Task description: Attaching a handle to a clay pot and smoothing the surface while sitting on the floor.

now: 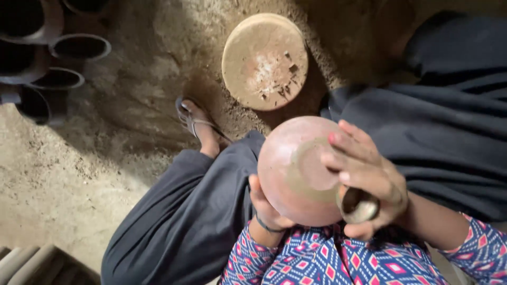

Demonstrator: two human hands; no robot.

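Observation:
A round reddish-brown clay pot (296,169) rests upside down in my lap, with a paler patch on its rounded bottom. My left hand (264,206) cups the pot from underneath at its left side. My right hand (364,174) lies over the pot's right side, fingers spread on the clay, and grips a small shiny rounded tool (359,205) against the surface. A thin dark band circles my left wrist.
A flat round clay disc (264,60) with crumbs on it lies on the dirt floor ahead. Several dark pots (58,63) are stacked at the upper left. My sandalled foot (198,124) is stretched out on the ground.

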